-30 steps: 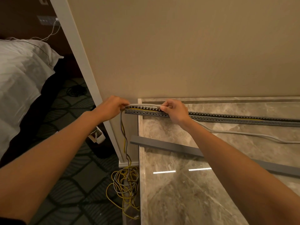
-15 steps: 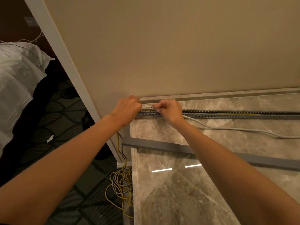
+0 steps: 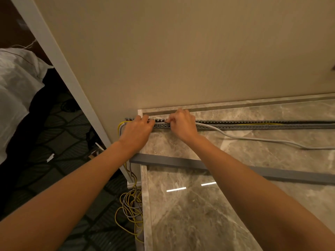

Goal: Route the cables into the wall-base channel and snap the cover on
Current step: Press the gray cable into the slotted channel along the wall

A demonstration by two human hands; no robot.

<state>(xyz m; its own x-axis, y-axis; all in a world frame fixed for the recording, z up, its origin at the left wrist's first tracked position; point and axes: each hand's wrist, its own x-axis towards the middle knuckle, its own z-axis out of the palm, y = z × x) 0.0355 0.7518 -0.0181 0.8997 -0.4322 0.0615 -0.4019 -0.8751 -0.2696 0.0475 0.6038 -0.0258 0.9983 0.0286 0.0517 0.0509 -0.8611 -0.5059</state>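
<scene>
Grey cable is pinched into the channel by curled fingers of left grip and right grip, now slightly further apart than before; cover lies on the near side of both grips.

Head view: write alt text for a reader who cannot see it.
A person's right hand pinches a pale grey cable at a grey slotted plastic channel along the beige wall; the left hand rests on the channel's end. The long grey cover strip lies loose on the marble floor.
</scene>
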